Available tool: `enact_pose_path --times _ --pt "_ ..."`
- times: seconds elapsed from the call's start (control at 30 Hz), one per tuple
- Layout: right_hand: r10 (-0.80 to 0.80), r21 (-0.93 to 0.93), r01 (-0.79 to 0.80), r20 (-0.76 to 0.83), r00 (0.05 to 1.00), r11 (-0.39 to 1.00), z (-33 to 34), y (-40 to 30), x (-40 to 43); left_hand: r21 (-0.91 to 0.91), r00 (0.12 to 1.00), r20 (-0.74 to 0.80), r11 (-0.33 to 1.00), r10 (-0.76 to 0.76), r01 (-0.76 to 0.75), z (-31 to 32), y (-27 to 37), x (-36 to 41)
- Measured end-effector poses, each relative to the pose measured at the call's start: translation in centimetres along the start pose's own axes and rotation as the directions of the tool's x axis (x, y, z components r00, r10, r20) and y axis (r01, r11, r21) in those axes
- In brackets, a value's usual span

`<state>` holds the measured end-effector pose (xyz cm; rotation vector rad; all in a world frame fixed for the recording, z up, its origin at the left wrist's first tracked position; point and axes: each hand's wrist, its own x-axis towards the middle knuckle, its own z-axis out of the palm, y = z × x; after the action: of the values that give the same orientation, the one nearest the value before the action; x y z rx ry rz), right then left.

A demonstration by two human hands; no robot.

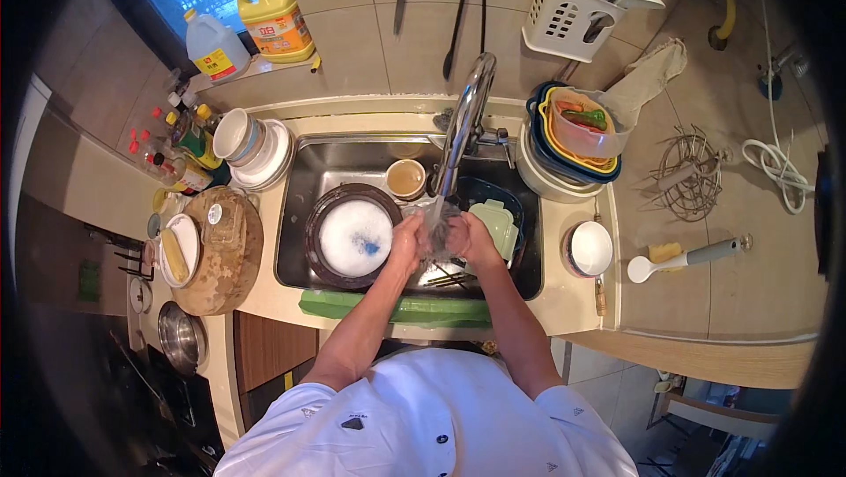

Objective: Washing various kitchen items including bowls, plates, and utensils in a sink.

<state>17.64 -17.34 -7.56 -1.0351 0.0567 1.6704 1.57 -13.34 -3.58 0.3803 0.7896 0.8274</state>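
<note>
Water runs from the chrome faucet (468, 107) onto a clear, see-through vessel (435, 231), its exact shape blurred by the water. My left hand (407, 242) grips its left side and my right hand (477, 239) its right side, over the middle of the steel sink (301, 166). To the left of my left hand sits a dark round pot (320, 259) full of white suds (347, 232), with something blue in the foam. Beyond my hands stands a small bowl of cloudy liquid (405, 178). A pale green lidded box (494, 226) lies beside my right hand, partly over a dark blue basket (517, 199).
Chopsticks (446, 277) lie on the sink floor. Left are stacked bowls (234, 136), plates (281, 159) and a round wooden chopping board (225, 285). Stacked basins (529, 153) and a white bowl (590, 249) stand right. A green strip (436, 312) lines the front edge.
</note>
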Motion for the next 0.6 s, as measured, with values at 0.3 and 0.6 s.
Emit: enact_pose_path --times 0.3,0.6 --pt "-0.114 0.175 0.124 -0.063 0.991 0.977 -0.8 0.4 0.2 0.546 0.972 0.122 0.805 0.199 -0.233 4.2 -0.3 -2.2" --pt "-0.337 -0.487 0.299 0.01 0.942 0.821 4.0 1.5 -1.1 0.102 0.998 -0.064 0.995 0.024 -0.018 -0.5 2.8 -2.5"
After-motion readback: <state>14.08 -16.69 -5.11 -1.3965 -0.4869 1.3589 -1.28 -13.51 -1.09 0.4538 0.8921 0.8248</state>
